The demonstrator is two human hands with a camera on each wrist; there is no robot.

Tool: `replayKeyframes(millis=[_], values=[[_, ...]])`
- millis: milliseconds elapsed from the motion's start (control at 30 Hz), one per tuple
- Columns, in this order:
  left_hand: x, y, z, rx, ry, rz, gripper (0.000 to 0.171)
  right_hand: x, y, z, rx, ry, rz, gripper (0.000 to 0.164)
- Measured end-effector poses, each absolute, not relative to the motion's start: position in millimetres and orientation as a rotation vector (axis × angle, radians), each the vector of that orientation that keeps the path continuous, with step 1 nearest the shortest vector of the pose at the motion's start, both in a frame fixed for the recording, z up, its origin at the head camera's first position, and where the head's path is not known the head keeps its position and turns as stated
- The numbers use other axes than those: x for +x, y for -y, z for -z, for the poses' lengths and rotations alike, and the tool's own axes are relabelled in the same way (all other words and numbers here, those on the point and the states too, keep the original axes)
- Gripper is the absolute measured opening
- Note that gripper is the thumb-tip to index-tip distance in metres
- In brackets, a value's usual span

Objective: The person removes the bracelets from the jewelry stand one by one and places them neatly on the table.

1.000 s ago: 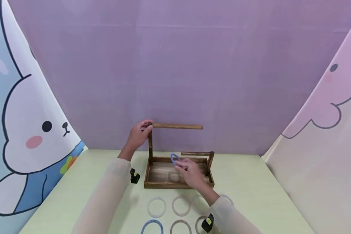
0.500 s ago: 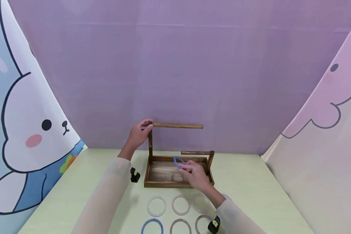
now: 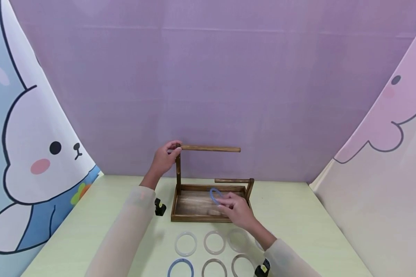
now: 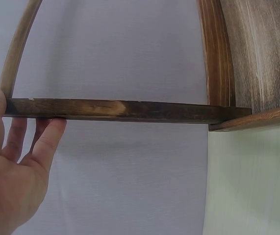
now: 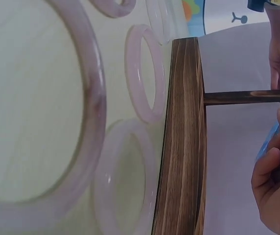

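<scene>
My left hand (image 3: pixel 163 158) grips the top of the tall post (image 3: pixel 178 171) of a dark wooden jewelry stand, thumb on one side and fingers on the other, as the left wrist view shows. A long bar (image 3: pixel 213 148) runs right from that post. My right hand (image 3: pixel 240 212) pinches a blue bangle (image 3: pixel 211 195) between thumb and fingers, over the stand's tray (image 3: pixel 201 219) and lower than the short bar (image 3: pixel 231 181). In the right wrist view the blue bangle (image 5: pixel 268 141) is mostly hidden by the fingers.
In front of the tray several bangles lie in two rows, among them a whitish one (image 3: pixel 185 255), another blue one (image 3: pixel 181 260) and a greyish-brown one (image 3: pixel 213 261). A purple cloth backdrop (image 3: pixel 208 84) rises behind the table. Cartoon-printed cloths stand at both sides.
My right hand has moved right and slightly toward me with the blue bangle. The left hand keeps its hold on the post, and the stand has not moved.
</scene>
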State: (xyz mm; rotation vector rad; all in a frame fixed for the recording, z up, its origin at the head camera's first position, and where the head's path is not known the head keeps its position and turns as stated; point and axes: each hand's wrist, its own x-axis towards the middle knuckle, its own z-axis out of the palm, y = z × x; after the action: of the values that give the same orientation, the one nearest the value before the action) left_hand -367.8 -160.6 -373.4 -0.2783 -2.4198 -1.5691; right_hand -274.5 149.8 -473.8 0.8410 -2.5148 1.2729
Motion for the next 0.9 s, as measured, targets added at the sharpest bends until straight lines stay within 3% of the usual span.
replayKeyframes(millis=[900], values=[[-368.8, 162.3, 371.9, -0.275, 2.440, 1.567, 0.038, -263.8, -218.8, 478.9, 1.035, 2.513, -1.307, 0.025]])
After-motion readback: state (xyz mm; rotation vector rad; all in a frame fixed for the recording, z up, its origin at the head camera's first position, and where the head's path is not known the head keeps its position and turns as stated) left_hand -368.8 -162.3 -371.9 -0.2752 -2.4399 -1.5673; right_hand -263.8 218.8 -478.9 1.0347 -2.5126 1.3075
